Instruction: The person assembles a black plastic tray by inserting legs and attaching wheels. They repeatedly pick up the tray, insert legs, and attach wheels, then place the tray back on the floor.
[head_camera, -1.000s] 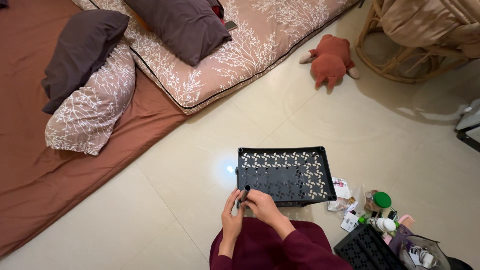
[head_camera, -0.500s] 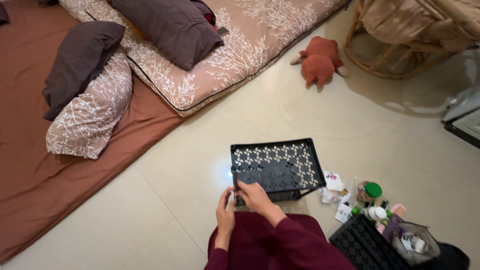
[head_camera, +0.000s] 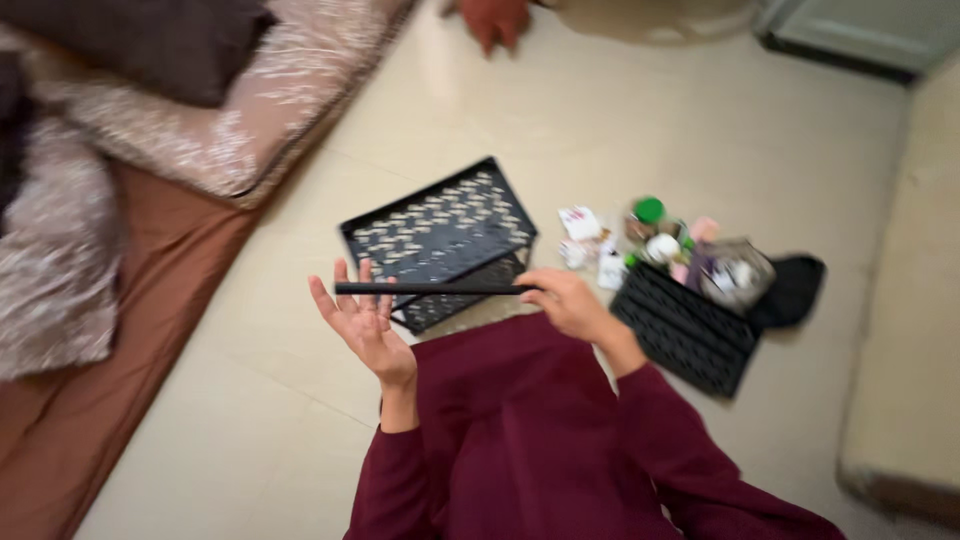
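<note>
My right hand (head_camera: 568, 303) grips one end of a thin black tube (head_camera: 440, 288) and holds it level above my lap. The tube's other end lies across the fingers of my left hand (head_camera: 363, 322), whose palm is up and fingers are spread. Just beyond the tube, a black perforated plastic shelf tray (head_camera: 440, 232) sits on the cream tiled floor. My sleeves and lap are maroon. The picture is blurred by motion.
A second black perforated tray (head_camera: 684, 328) lies at my right, with small bottles, packets and a clear bag (head_camera: 660, 245) beside it. A patterned mattress (head_camera: 215, 130) and a brown sheet (head_camera: 60, 440) fill the left. A red plush toy (head_camera: 495, 18) lies at the top.
The tube has come away from the tray's near left corner and now lies level between my hands. My left hand has spread its fingers. The view has swung right and down.
</note>
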